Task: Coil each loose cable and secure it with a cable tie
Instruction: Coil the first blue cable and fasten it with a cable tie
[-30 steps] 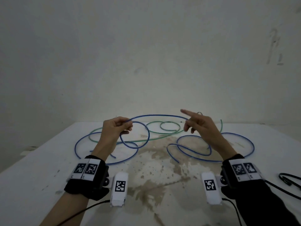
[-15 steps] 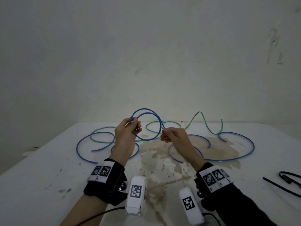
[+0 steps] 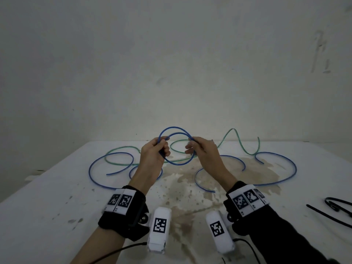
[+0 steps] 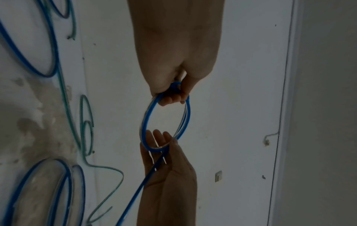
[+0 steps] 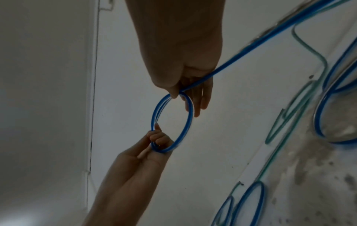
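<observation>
A blue cable is wound into a small coil (image 3: 173, 127) held up over the table between both hands. My left hand (image 3: 163, 147) grips the coil's left side with curled fingers. My right hand (image 3: 192, 147) pinches its right side between thumb and forefinger, the other fingers straight. The left wrist view shows the coil (image 4: 144, 122) running from my left hand (image 4: 172, 94) to the right hand (image 4: 162, 142). In the right wrist view the cable's free length leaves my right hand (image 5: 178, 93) toward the table. A loose green cable (image 3: 122, 148) lies behind.
The rest of the blue cable (image 3: 293, 164) sprawls in wide loops on the white table (image 3: 57, 206), left and right of my hands. Black cable ties (image 3: 329, 216) lie near the right edge. A brown stain marks the table's middle. A bare wall stands close behind.
My right hand carried the blue cable across to the left hand, adding a loop to the coil. Both hands came closer together and the loose cable on the table shifted.
</observation>
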